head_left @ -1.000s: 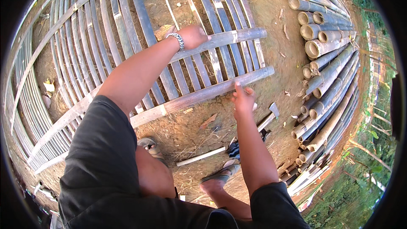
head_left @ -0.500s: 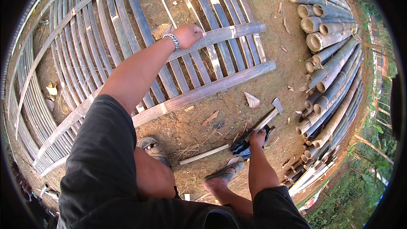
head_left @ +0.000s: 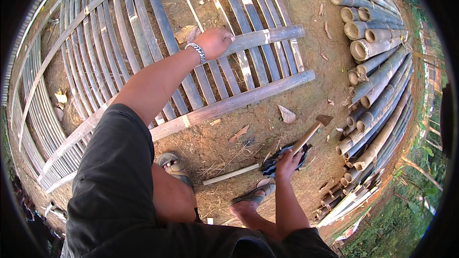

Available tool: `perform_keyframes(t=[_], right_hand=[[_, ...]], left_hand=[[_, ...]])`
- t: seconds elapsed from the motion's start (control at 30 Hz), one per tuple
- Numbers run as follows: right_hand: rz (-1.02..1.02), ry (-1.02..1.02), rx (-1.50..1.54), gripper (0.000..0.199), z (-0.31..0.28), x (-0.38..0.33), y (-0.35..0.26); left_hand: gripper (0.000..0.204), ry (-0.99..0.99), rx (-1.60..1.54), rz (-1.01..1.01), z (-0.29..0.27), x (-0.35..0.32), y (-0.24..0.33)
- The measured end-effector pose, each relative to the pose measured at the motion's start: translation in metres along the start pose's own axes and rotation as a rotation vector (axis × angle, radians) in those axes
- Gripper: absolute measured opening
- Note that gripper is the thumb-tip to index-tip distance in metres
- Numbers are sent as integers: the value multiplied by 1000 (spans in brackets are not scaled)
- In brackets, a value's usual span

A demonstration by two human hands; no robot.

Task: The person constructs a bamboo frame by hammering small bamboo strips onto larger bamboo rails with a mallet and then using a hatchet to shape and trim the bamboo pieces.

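My left hand (head_left: 216,43) is closed, fingertips pinched together at the upper crosspiece (head_left: 267,36) of a split-bamboo frame; whatever they pinch is too small to make out. Narrow bamboo slats (head_left: 256,62) run beneath that crosspiece. Nearer to me lies a second, thicker bamboo rail (head_left: 239,99). Low on the right, my right hand (head_left: 287,163) grips a hatchet (head_left: 308,136) by its wooden handle, metal head pointing away and to the right. A crumpled black plastic bag (head_left: 302,158) lies on the ground behind that hand.
Stacked bamboo poles (head_left: 382,86) line the right side, cut ends facing inward. A loose bamboo strip (head_left: 230,174) lies between my sandalled feet. Dry leaves (head_left: 287,114) are scattered on the dirt. More slatted bamboo (head_left: 95,43) spreads across the left.
The hatchet has been lifted off the bag and turned in my right hand, its head shifting slightly right. My left hand stays at the crosspiece.
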State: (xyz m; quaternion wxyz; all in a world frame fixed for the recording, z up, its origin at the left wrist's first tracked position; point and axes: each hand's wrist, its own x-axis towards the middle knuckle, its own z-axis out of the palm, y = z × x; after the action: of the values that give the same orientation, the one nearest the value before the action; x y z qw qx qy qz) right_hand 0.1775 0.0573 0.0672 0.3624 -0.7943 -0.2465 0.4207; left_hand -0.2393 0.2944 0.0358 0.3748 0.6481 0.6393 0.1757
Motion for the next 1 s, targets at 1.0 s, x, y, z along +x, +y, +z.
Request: perform_keyframes(t=[1.0], right_hand=[[-730, -519, -451, 46, 155, -17, -90]], left_hand=[[47, -101, 293, -134, -9, -21, 28]])
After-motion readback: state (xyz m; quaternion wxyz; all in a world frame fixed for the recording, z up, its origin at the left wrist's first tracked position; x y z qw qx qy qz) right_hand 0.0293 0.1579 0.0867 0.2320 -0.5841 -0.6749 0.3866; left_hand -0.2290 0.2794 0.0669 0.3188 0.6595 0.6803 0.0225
